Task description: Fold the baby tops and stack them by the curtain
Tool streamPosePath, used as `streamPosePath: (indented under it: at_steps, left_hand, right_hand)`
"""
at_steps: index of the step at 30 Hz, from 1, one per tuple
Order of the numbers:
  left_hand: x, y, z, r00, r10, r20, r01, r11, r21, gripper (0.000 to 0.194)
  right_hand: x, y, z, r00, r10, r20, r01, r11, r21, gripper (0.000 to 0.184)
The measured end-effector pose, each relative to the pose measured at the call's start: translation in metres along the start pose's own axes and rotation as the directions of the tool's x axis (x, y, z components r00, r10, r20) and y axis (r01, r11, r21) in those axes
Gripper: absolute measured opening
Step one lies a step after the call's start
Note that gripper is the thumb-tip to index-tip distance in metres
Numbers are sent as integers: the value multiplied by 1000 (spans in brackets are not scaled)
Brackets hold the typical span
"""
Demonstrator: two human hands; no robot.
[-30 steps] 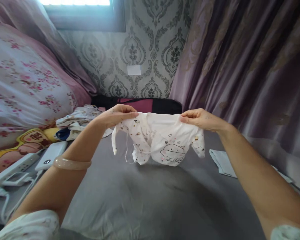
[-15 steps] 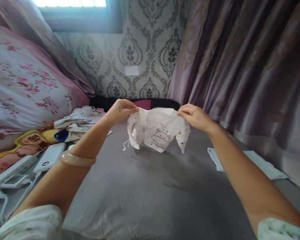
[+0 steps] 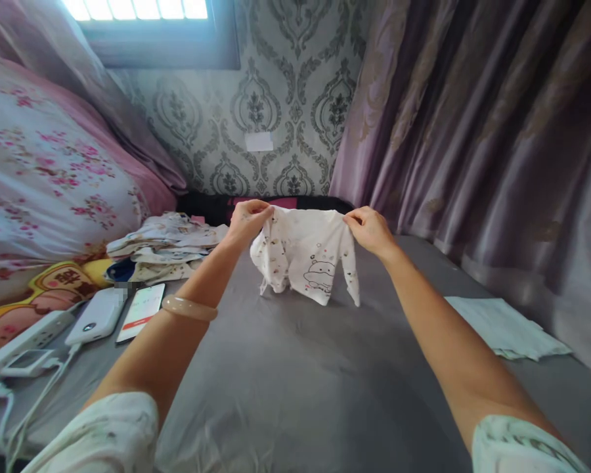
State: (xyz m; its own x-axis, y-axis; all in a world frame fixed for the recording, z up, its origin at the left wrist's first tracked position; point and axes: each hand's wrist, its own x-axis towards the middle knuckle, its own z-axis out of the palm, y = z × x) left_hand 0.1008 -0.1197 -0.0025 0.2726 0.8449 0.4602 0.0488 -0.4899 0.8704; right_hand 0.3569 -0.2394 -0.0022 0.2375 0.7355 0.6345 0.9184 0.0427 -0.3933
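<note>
A small white baby shirt (image 3: pixel 308 253) hangs upright between my hands, its front toward me with a line-drawn cartoon animal on it. Its sleeves carry a small scattered print and droop at both sides. My left hand (image 3: pixel 249 222) pinches the left shoulder, fingers closed. At the other shoulder, my right hand (image 3: pixel 371 230) grips the cloth between thumb and fingers. The shirt's lower edge hangs at or just above the grey sheet (image 3: pixel 295 374); I cannot tell if it touches.
Left of my arm lie a pile of clothes (image 3: pixel 165 243), a phone (image 3: pixel 140 314), a white power bank (image 3: pixel 97 318), a power strip (image 3: pixel 42 335) with cables and a yellow cushion (image 3: pixel 54 286). Folded pale cloth (image 3: pixel 509 328) lies on the right, beside the curtain (image 3: pixel 473 144).
The shirt now hangs flatter and straighter, its left sleeve less bunched. My right hand has come slightly left, and my left arm has shifted right, uncovering the phone.
</note>
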Motion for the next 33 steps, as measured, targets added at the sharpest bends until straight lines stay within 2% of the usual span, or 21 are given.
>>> streamPosePath:
  at_steps: [8,12,15,19,23,26,28,30,31,33]
  left_hand:
    - [6,-15,7,1000,11,2,-11,999,36,20]
    - [6,-15,17,999,-7,-51,12,995,104,14]
    - [1,-16,21,997,34,-76,-24,991,133,13]
    - [-13,-8,7,995,93,-27,-90,991,101,18]
    - [-28,19,-29,984,10,180,-17,999,33,30]
    - [-27,40,-57,956,-110,270,82,990,115,32]
    - [-20,42,-67,938,-174,301,118,974,194,29]
    - [-11,30,-68,900,-235,368,149,957,248,26]
    - [-6,18,-65,870,-264,416,161,950,266,25]
    - [1,-15,-51,779,-325,537,163,931,327,23]
  right_hand:
    - [3,4,12,990,124,-62,-124,992,-1,24]
    - [2,6,21,985,111,-133,-110,994,14,30]
    - [-5,4,21,980,87,-177,-82,996,32,34]
    - [-19,-2,5,986,48,-158,-39,997,62,32]
    - [-28,-10,-28,999,40,4,-40,982,187,33]
    - [-27,-14,-50,971,76,227,-161,910,382,37]
    - [-23,-11,-55,921,98,378,-279,842,462,38]
    - [-19,-1,-46,850,109,514,-385,797,466,37]
    - [-18,7,-37,809,115,576,-426,791,440,36]
    - [-21,27,-10,720,144,679,-474,817,330,32]
